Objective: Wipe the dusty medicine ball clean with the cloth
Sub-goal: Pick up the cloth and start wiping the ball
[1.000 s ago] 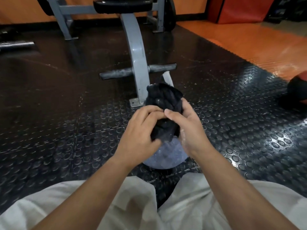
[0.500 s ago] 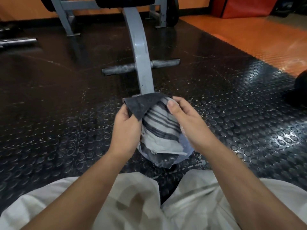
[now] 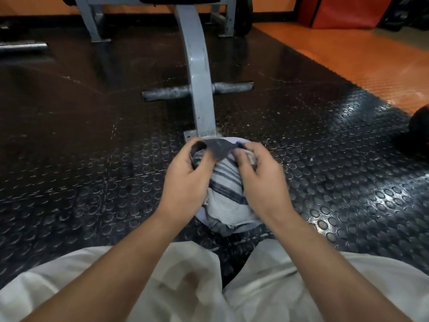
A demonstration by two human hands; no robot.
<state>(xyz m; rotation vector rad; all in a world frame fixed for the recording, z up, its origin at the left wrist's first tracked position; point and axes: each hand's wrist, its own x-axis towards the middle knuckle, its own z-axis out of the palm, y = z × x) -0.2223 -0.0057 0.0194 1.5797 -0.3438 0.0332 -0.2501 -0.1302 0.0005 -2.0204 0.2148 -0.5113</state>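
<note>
— Where was the medicine ball [image 3: 200, 215]?

— On the black studded floor [image 3: 92, 182], just in front of the person's knees in pale trousers [image 3: 325, 287], close to the foot of the grey bench post [image 3: 199, 89]. Little of it showed (a pale rim at the far edge and a sliver at the lower left), because the striped cloth [image 3: 226, 191] lay draped over its top.

— And the hands?

— Both were on the cloth. The left hand [image 3: 185, 180] had its fingers curled in, pinching a dark corner at the far side of the ball. The right hand [image 3: 262, 180] pinched the same upper edge between thumb and fingers, so a dark strip of fabric stretched between the two hands. The rest hung down the near side, its ragged hem reaching almost to the floor.

— Anything else around?

— A grey crossbar [image 3: 167, 94] ran through the post. A dark ball [image 3: 419, 126] sat at the right edge, well apart, where the black floor met the orange flooring [image 3: 348, 54]. A red pad [image 3: 343, 10] stood at the back.
</note>
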